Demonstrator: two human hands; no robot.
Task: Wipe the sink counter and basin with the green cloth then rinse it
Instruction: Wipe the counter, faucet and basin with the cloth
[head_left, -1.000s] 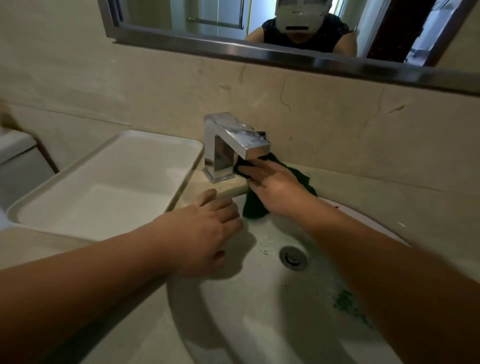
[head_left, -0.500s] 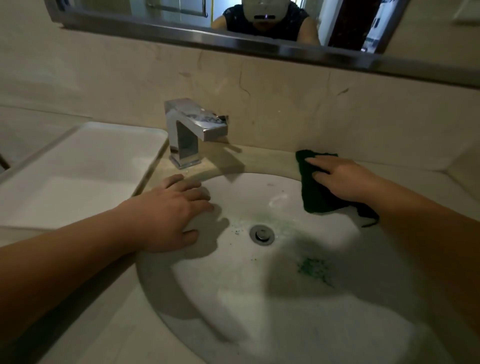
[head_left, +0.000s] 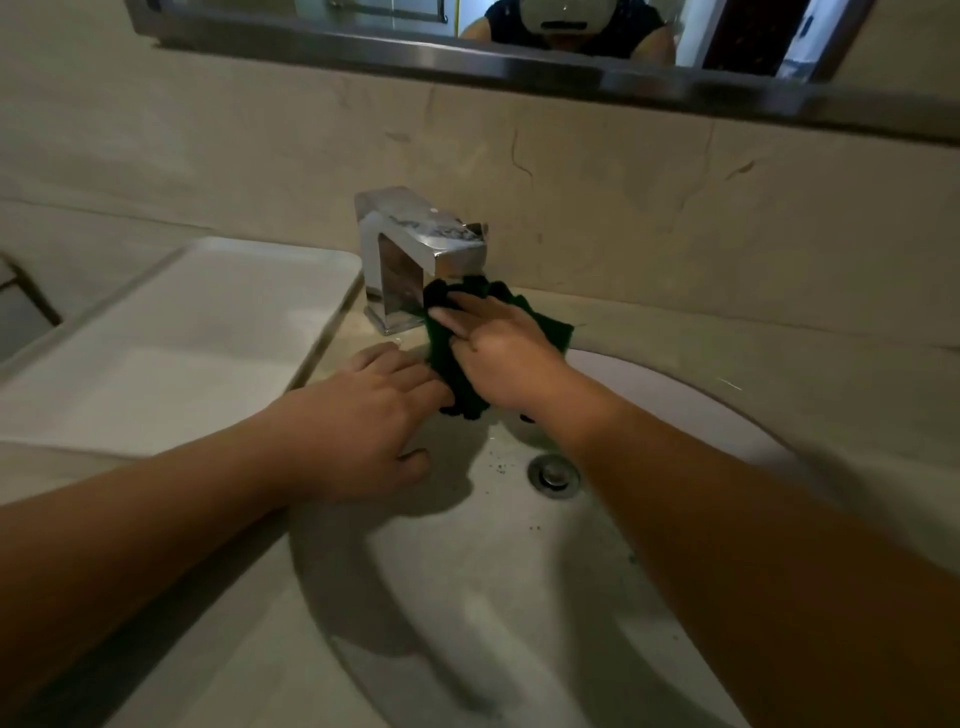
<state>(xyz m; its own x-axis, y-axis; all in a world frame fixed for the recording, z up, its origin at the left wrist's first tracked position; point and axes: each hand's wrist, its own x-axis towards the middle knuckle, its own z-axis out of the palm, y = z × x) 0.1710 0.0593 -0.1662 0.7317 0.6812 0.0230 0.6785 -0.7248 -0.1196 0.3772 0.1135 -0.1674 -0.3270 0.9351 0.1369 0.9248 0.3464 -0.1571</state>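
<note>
The right hand (head_left: 506, 358) lies flat, fingers extended, pressing the crumpled dark green cloth (head_left: 457, 358) against the beige stone counter (head_left: 727, 343) just below the spout of the square chrome faucet (head_left: 415, 254). The left hand (head_left: 358, 415) rests palm down, fingers loosely spread and holding nothing, left of the cloth and in front of the faucet base, on the rim of the oval white basin (head_left: 519, 597). The round metal drain (head_left: 554, 475) sits nearer than the faucet. A white rectangular tray (head_left: 171, 338) lies left of the faucet.
</note>
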